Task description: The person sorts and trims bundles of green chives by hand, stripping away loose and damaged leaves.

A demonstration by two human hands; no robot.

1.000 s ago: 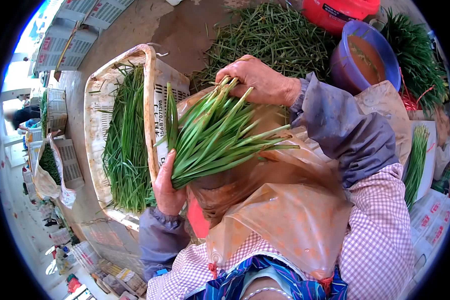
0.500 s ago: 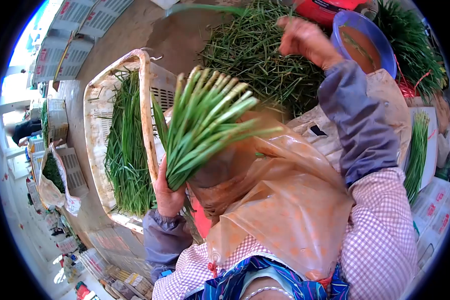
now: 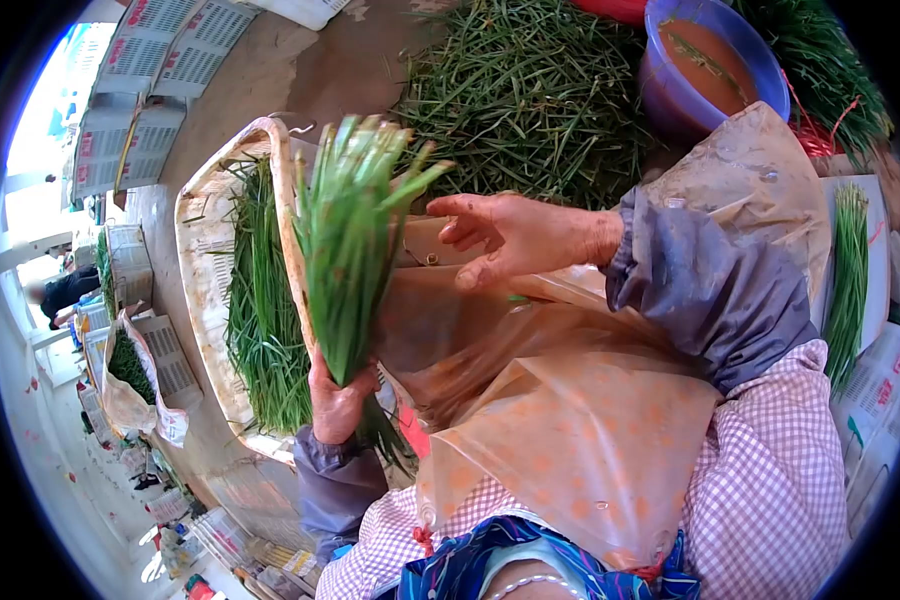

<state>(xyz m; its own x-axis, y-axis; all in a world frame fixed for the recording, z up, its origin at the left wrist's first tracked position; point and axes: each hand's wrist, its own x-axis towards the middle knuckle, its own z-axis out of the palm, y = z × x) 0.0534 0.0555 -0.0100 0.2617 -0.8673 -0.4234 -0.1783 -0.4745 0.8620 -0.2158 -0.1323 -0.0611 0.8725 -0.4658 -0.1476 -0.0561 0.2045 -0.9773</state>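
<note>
My left hand (image 3: 340, 402) is wrapped around the lower, leafy part of a bunch of garlic chives (image 3: 348, 250), whose pale cut ends fan out at the top. My right hand (image 3: 515, 237) is just right of the bunch, fingers apart and holding nothing, apart from the stems. Behind the bunch, a white plastic crate (image 3: 198, 290) contains more long green chives (image 3: 267, 310). A stained translucent plastic apron (image 3: 570, 420) covers my lap.
Loose green leaves (image 3: 530, 100) are heaped on the floor ahead. A purple basin (image 3: 660, 85) of brown water stands at the upper right. Another chive bunch (image 3: 848, 280) lies on a white board at far right. Stacked crates (image 3: 135, 140) and a person (image 3: 65, 292) are at left.
My right hand has come down and left from above the leaf heap to beside the bunch. The bunch in my left hand has turned more upright.
</note>
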